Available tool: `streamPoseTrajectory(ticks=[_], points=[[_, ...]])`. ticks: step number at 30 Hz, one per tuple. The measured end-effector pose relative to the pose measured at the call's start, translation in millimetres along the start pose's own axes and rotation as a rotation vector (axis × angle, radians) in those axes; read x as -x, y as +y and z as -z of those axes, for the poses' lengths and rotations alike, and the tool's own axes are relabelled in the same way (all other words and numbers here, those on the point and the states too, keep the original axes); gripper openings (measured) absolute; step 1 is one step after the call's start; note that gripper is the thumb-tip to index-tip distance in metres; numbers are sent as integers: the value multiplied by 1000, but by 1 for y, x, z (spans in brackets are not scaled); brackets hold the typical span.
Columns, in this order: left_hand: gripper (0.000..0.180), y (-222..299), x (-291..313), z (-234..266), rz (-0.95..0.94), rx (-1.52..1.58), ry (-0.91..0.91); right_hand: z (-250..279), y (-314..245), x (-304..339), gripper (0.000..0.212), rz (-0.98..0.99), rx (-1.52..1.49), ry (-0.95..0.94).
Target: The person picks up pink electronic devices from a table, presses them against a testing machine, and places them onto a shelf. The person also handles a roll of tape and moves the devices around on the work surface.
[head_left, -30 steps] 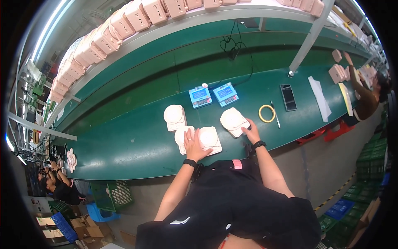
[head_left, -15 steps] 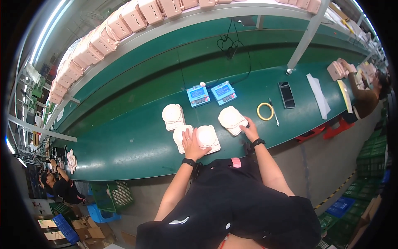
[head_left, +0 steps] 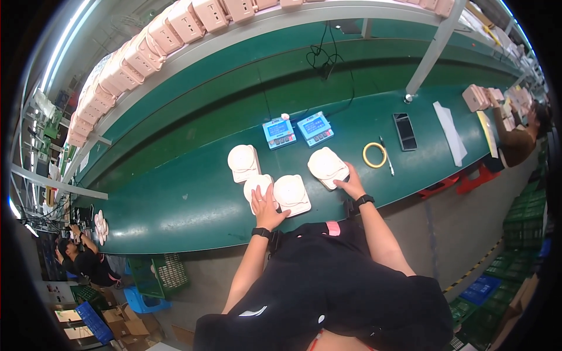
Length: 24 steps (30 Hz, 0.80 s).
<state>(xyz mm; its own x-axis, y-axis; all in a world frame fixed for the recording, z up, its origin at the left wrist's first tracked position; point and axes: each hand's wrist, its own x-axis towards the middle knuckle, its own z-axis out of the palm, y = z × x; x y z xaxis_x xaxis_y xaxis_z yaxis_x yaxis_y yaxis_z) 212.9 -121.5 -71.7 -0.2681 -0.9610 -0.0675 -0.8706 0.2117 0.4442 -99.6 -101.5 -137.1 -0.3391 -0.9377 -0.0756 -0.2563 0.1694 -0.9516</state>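
Four-sided cream-white devices with round tops lie on the green workbench. My left hand (head_left: 267, 212) has its fingers spread over the near-left device (head_left: 255, 186), its thumb reaching toward the near edge of the middle device (head_left: 293, 193) beside it. At the right, my right hand (head_left: 353, 185) grips the near right corner of another device (head_left: 325, 165), thumb and fingers around its edge. A further device (head_left: 242, 161) lies behind the near-left one, untouched.
Two blue testers with screens (head_left: 280, 133) (head_left: 315, 128) stand behind the devices. Rightward lie a yellow tape ring (head_left: 374, 155), a pen (head_left: 387, 156), a phone (head_left: 404, 131) and a white sheet (head_left: 449, 134). Pink units (head_left: 167, 36) line the shelf overhead. Co-workers sit at both ends.
My left hand has slid a little left, off the middle device and over the near-left one. My right hand stays at the right device's edge, shifted only slightly.
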Motion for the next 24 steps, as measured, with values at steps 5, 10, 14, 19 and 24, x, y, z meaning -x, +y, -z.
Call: streamPoseTrajectory(ticks=[5, 10, 14, 19, 24], points=[[103, 1, -1, 3, 40, -82, -54, -2, -8, 0, 80, 22, 116, 14], [102, 1, 0, 4, 43, -91, -59, -2, -13, 0, 86, 62, 148, 14], [101, 2, 0, 4, 54, -93, -78, -1, -15, 1, 89, 77, 164, -8], [101, 1, 1, 4, 55, -87, -61, -2, -15, 1, 91, 85, 176, -15], [101, 0, 1, 4, 60, -73, -64, -2, -16, 1, 90, 61, 188, -22]])
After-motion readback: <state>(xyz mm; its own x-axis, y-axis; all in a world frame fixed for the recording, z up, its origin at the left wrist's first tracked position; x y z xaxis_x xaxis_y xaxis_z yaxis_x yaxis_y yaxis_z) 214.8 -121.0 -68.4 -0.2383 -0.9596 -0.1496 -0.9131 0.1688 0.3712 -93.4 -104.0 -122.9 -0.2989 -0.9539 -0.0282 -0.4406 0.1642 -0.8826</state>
